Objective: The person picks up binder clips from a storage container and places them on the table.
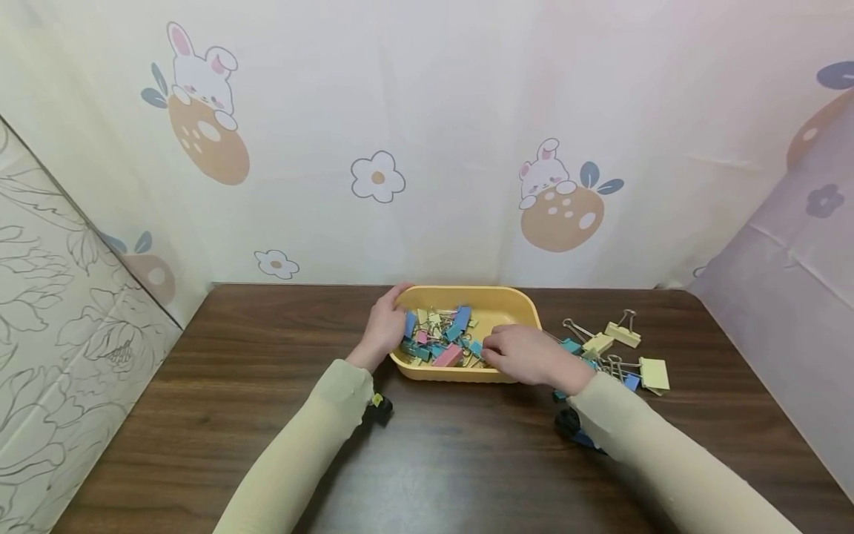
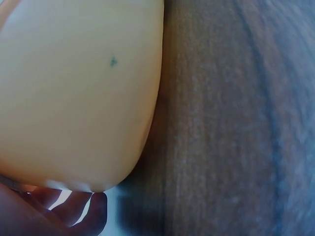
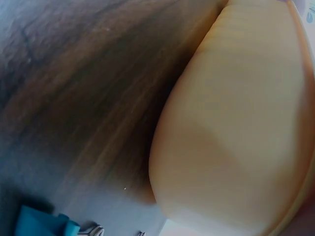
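A yellow plastic basket (image 1: 494, 374) stands at the table's far edge with several binder clips (image 1: 448, 356) inside, blue, teal, pink and pale yellow, heaped toward its left. My left hand (image 1: 385, 324) grips the basket's left end. In the left wrist view, the fingers (image 2: 93, 214) bend against the outer wall (image 2: 83, 98). Reaching over the right side, my right hand (image 1: 523, 354) is low in the basket at the edge of the heap. Its fingertips are hidden, and I cannot tell whether they pinch a clip. The right wrist view has mostly the basket's outer wall (image 3: 231, 123).
Right of the basket, loose binder clips lie on the brown wooden table (image 1: 267, 415), among them a pale yellow clip (image 1: 654, 374) and a teal clip (image 3: 42, 223). My right forearm partly covers them. A patterned curtain (image 1: 454, 222) hangs behind the table.
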{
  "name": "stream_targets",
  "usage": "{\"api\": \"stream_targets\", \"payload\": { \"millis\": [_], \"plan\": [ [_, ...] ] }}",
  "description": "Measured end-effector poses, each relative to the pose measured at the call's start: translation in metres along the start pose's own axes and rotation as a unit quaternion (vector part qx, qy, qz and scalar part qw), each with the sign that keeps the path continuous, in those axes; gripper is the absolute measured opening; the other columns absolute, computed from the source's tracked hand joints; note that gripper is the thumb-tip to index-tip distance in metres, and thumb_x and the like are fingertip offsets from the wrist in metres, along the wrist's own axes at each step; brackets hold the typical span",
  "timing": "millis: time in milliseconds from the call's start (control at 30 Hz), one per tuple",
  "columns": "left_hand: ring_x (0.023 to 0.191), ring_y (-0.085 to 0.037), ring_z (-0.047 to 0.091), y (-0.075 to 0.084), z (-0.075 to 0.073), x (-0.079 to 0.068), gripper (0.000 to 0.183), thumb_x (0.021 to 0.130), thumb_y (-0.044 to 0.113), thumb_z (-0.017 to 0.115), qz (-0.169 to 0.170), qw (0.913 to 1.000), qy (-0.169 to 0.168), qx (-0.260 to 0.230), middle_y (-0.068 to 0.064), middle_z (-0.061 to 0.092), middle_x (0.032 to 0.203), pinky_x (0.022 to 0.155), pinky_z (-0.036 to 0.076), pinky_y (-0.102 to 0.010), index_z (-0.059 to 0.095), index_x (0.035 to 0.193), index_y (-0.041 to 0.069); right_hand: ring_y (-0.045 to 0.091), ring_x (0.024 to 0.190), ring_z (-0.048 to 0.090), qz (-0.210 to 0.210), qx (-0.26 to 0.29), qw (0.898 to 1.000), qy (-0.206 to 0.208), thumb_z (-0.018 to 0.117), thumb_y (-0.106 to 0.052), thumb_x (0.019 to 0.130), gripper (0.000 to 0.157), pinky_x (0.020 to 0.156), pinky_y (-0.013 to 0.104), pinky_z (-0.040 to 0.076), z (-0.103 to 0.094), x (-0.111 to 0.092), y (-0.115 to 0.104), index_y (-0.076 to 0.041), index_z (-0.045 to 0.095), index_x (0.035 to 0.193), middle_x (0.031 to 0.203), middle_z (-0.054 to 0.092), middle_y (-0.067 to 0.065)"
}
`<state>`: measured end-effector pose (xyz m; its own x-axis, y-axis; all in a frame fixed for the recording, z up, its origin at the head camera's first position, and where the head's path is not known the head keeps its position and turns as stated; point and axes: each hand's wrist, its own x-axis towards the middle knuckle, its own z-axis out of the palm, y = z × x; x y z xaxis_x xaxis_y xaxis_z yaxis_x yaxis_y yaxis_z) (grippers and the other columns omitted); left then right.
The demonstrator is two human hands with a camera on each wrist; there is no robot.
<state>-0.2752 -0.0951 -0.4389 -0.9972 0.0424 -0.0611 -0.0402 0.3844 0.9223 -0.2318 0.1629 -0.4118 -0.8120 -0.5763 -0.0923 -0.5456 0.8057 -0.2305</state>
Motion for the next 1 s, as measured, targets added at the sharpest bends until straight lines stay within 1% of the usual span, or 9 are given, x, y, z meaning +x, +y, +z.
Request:
{"api": "stream_targets", "payload": {
  "millis": [133, 233, 367, 467, 600, 667, 767, 900, 1000],
  "plan": [
    [0.13, -0.024, 0.049, -0.001, -0.001, 0.0, 0.049, 0.102, 0.005, 0.036, 0.004, 1.0, 0.002, -0.003, -0.006, 0.052, 0.145, 0.109, 0.037, -0.048, 0.047, 0.148, 0.018, 0.01, 0.068, 0.051, 0.001, 0.019, 0.999, -0.036, 0.053, -0.033, 0.102, 0.029, 0.069, 0.035, 0.044, -0.002, 0.002, 0.001, -0.027, 0.067, 0.077, 0.07, 0.054, -0.011],
    [0.131, -0.025, 0.048, -0.001, -0.001, 0.0, 0.049, 0.102, 0.005, 0.036, 0.007, 1.0, 0.002, -0.005, -0.007, 0.051, 0.146, 0.109, 0.037, -0.048, 0.047, 0.148, 0.016, 0.01, 0.064, 0.052, 0.002, 0.041, 0.996, -0.073, 0.049, -0.039, 0.103, 0.037, 0.067, 0.035, 0.045, -0.005, 0.003, 0.002, -0.025, 0.068, 0.074, 0.062, 0.051, -0.009],
    [0.131, -0.025, 0.048, -0.001, -0.001, 0.0, 0.049, 0.102, 0.005, 0.035, 0.005, 1.0, 0.0, -0.008, -0.006, 0.051, 0.146, 0.109, 0.036, -0.048, 0.047, 0.148, 0.016, 0.009, 0.064, 0.051, -0.017, 0.079, 0.991, -0.108, 0.045, -0.046, 0.104, 0.042, 0.066, 0.034, 0.043, -0.009, 0.003, 0.005, -0.023, 0.065, 0.075, 0.061, 0.048, -0.009],
    [0.131, -0.025, 0.048, 0.0, -0.001, 0.0, 0.049, 0.102, 0.005, 0.036, 0.006, 1.0, -0.002, -0.007, -0.006, 0.05, 0.146, 0.11, 0.036, -0.048, 0.047, 0.148, 0.016, 0.009, 0.064, 0.049, -0.043, 0.13, 0.983, -0.118, 0.051, -0.044, 0.102, 0.036, 0.064, 0.031, 0.041, -0.016, 0.001, 0.008, -0.022, 0.064, 0.077, 0.064, 0.049, -0.009],
    [0.132, -0.025, 0.047, 0.0, 0.001, 0.001, 0.048, 0.103, 0.005, 0.037, 0.004, 1.0, -0.005, 0.0, -0.006, 0.05, 0.147, 0.11, 0.036, -0.049, 0.048, 0.148, 0.018, 0.012, 0.069, 0.051, -0.073, 0.199, 0.968, -0.131, 0.069, -0.032, 0.093, 0.016, 0.064, 0.029, 0.043, -0.026, -0.006, 0.013, -0.019, 0.066, 0.085, 0.073, 0.054, -0.007],
    [0.132, -0.025, 0.047, 0.001, 0.001, 0.001, 0.047, 0.103, 0.005, 0.037, 0.003, 1.0, -0.006, 0.001, -0.005, 0.05, 0.147, 0.11, 0.036, -0.049, 0.049, 0.147, 0.018, 0.014, 0.075, 0.053, -0.079, 0.219, 0.964, -0.131, 0.075, -0.027, 0.089, 0.012, 0.068, 0.028, 0.046, -0.03, -0.011, 0.015, -0.019, 0.067, 0.091, 0.08, 0.057, -0.007],
    [0.132, -0.025, 0.048, 0.002, 0.001, 0.001, 0.047, 0.103, 0.006, 0.037, 0.0, 1.0, -0.007, 0.003, -0.004, 0.051, 0.146, 0.109, 0.036, -0.049, 0.05, 0.146, 0.02, 0.016, 0.081, 0.056, -0.084, 0.237, 0.961, -0.119, 0.077, -0.019, 0.086, 0.012, 0.074, 0.03, 0.05, -0.033, -0.017, 0.017, -0.018, 0.068, 0.094, 0.086, 0.06, -0.005],
    [0.13, -0.024, 0.049, 0.002, 0.001, 0.001, 0.046, 0.103, 0.006, 0.037, -0.001, 1.0, -0.008, 0.004, -0.004, 0.052, 0.144, 0.109, 0.037, -0.049, 0.05, 0.145, 0.021, 0.015, 0.081, 0.058, -0.097, 0.241, 0.962, -0.084, 0.076, -0.012, 0.087, 0.01, 0.075, 0.03, 0.052, -0.036, -0.023, 0.02, -0.018, 0.07, 0.092, 0.088, 0.063, -0.007],
    [0.13, -0.025, 0.049, 0.002, 0.002, 0.001, 0.046, 0.103, 0.006, 0.037, 0.0, 1.0, -0.005, 0.005, -0.005, 0.053, 0.144, 0.108, 0.038, -0.049, 0.05, 0.146, 0.02, 0.013, 0.078, 0.059, -0.097, 0.226, 0.968, -0.054, 0.076, -0.013, 0.088, 0.01, 0.073, 0.029, 0.053, -0.038, -0.027, 0.023, -0.021, 0.071, 0.091, 0.086, 0.065, -0.01]
  ]
}}
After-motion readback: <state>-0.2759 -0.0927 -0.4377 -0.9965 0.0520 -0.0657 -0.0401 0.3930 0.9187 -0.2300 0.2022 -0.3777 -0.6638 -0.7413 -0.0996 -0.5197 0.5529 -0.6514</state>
